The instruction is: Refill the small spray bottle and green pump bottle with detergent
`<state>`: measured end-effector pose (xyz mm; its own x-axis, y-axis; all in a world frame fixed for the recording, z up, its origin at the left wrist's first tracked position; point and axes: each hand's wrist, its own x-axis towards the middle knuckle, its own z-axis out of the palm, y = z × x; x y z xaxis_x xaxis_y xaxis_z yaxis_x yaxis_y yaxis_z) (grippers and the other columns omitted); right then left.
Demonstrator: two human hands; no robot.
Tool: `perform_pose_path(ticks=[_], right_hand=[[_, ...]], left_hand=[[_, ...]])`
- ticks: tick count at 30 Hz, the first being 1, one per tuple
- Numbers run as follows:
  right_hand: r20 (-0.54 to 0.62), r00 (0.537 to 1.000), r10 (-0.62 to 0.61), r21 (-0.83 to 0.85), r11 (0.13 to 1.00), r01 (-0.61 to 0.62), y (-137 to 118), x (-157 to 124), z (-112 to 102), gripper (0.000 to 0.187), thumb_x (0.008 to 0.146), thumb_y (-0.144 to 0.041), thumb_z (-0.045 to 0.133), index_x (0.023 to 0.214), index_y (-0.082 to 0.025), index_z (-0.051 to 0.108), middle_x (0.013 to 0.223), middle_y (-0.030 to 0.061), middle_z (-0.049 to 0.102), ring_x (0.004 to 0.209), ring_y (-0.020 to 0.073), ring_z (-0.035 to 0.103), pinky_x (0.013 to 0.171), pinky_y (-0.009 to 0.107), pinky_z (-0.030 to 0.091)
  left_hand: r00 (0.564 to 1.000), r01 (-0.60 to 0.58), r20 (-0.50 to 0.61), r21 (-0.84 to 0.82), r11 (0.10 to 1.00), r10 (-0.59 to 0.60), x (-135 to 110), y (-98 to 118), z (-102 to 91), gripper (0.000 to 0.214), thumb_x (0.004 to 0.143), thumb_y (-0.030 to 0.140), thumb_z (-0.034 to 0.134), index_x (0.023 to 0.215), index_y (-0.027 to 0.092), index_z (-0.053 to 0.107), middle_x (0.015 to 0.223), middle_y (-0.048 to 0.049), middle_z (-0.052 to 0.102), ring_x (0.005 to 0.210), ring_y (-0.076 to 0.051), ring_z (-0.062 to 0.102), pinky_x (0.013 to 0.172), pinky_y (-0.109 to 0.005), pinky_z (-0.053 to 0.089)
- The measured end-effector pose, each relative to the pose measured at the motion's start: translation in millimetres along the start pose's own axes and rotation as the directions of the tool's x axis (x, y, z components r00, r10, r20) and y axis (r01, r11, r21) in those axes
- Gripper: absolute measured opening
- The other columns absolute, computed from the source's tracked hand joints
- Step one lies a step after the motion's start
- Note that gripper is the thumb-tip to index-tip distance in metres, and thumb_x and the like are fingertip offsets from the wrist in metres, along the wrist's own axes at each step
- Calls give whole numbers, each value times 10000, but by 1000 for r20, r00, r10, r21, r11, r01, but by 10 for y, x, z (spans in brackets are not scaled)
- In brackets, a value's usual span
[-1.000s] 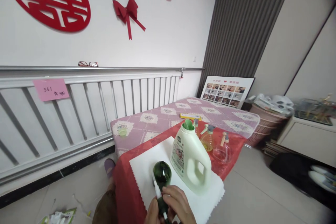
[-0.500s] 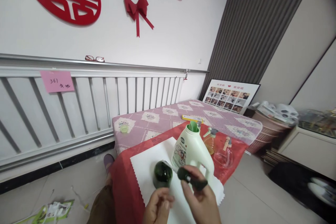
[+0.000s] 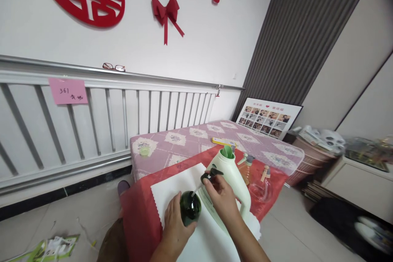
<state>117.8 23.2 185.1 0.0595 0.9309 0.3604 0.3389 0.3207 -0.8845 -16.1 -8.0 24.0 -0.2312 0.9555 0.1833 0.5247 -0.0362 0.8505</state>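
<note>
A dark green bottle [image 3: 190,209] stands on the white mat [image 3: 161,190], with my left hand [image 3: 177,221] wrapped round its left side. Pinched in my right hand [image 3: 220,192] is a dark pump head [image 3: 211,174], tilted above and right of the bottle. Its pale dip tube slants down to the bottle's mouth; whether the tip is inside I cannot tell exactly. Just behind my right hand stands a large pale green detergent jug [image 3: 238,186], partly covered by my hand and forearm. Its green spout [image 3: 227,152] shows uncapped at the top.
Pump bottles, one amber [image 3: 245,168] and one clear pinkish [image 3: 261,186], stand right of the jug on the red cloth [image 3: 178,168]. A yellow box [image 3: 223,142] and a small green cup [image 3: 144,151] are farther back. A white railing [image 3: 153,106] runs behind the table.
My left hand has moved up and closed round the green bottle. My right hand has raised the pump head and brought its tube to the bottle's mouth.
</note>
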Motion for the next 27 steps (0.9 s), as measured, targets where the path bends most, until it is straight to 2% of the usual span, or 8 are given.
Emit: perform_pose_path(ticks=[4, 7, 14, 22, 27], right_hand=[[58, 998, 8, -52, 999, -5, 227, -28, 171, 374, 762, -527, 674, 892, -182, 737, 785, 102, 778, 696, 260, 704, 681, 398, 590], [97, 995, 9, -71, 997, -3, 418, -71, 255, 376, 766, -535, 662, 890, -189, 740, 861, 126, 788, 798, 292, 736, 708, 412, 607], [241, 971, -3, -81, 996, 23, 606, -120, 259, 318, 807, -505, 652, 888, -217, 760, 973, 113, 802, 900, 284, 758, 771, 405, 629], [354, 935, 13, -116, 993, 31, 633, -140, 209, 458, 833, -465, 648, 1212, -224, 738, 1282, 135, 758, 1142, 309, 718, 961, 485, 581], [408, 908, 100, -88, 994, -70, 630, -157, 220, 613, 793, -374, 640, 1386, -222, 607, 1400, 143, 691, 1294, 310, 641, 1137, 563, 447]], left_hand=[[999, 39, 32, 19, 999, -40, 38, -24, 41, 965, 617, 265, 703, 1510, 96, 378, 1574, -188, 525, 1461, -346, 491, 1249, -496, 367], [998, 42, 36, 43, 998, -44, 27, -54, 53, 935, 620, 271, 690, 1498, 122, 404, 1567, -163, 543, 1435, -337, 524, 1238, -488, 377], [999, 16, 37, 42, 999, -17, 6, -90, 66, 896, 649, 307, 664, 1493, 119, 429, 1569, -177, 536, 1402, -361, 554, 1220, -527, 395], [996, 36, 85, 6, 999, -36, -4, -47, 0, 920, 650, 309, 648, 1509, 95, 399, 1586, -179, 512, 1419, -379, 525, 1232, -559, 366], [996, 29, 89, 14, 999, -30, -1, -29, -11, 912, 660, 312, 638, 1512, 101, 390, 1590, -173, 507, 1448, -364, 494, 1242, -539, 355]])
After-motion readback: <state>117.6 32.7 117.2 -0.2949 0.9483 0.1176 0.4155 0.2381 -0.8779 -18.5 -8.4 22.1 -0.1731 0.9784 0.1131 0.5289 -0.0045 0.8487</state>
